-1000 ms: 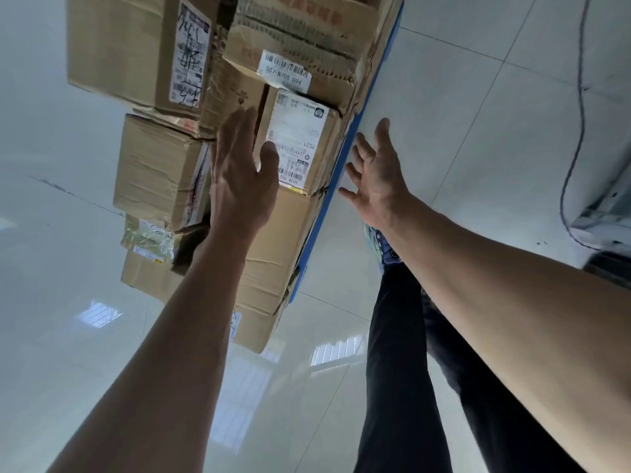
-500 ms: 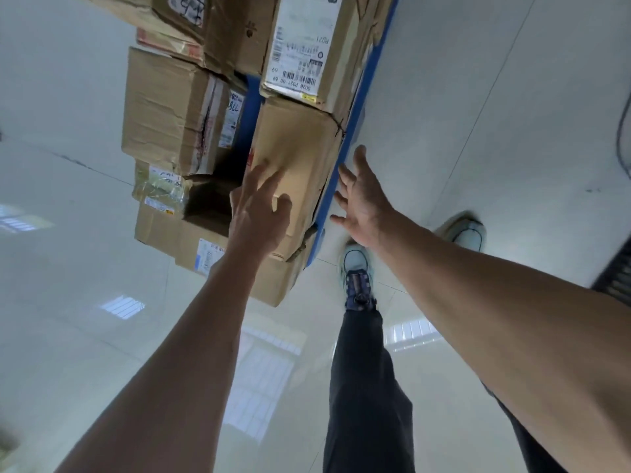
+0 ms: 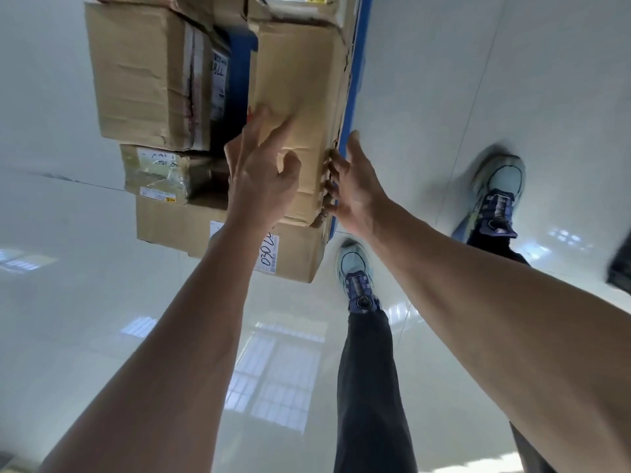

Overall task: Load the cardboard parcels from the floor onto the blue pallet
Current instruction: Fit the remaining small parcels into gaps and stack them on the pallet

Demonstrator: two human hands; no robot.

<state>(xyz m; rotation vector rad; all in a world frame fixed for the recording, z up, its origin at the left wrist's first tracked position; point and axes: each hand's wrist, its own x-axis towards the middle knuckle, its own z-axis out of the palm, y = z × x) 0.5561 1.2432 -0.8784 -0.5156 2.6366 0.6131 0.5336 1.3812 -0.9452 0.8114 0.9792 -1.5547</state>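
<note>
Parcels of brown cardboard are stacked on the blue pallet [image 3: 356, 80], which shows as a blue edge along the right side of the stack and as a blue strip in the gap between boxes near the top of the view. The pallet stands on a glossy pale tiled floor [image 3: 478, 80] that reflects windows.

The tall box [image 3: 300, 97] sits at the right side of the stack, against the pallet's blue edge. Its near end rests on the low box [image 3: 177, 230], which carries a white label with handwritten digits. To the left stands the large box [image 3: 143, 80], creased on its face and taped along its right side. Below that lies the small parcel [image 3: 155, 175], wrapped in clear tape and bearing a white label.

The left hand [image 3: 261, 175] lies on the top face of the tall box near its left edge, fingers spread and extended, thumb raised; it presses rather than clasps. The right hand [image 3: 351, 179] is at the torn right edge of the same box, fingers curled around that edge, between the cardboard and the pallet's blue rim. Whether these fingers grip firmly or only touch cannot be told, since their tips are hidden behind the cardboard.

Both forearms are bare. Two legs in dark trousers end in light blue shoes [image 3: 356, 268] on the floor, just right of the pallet.
</note>
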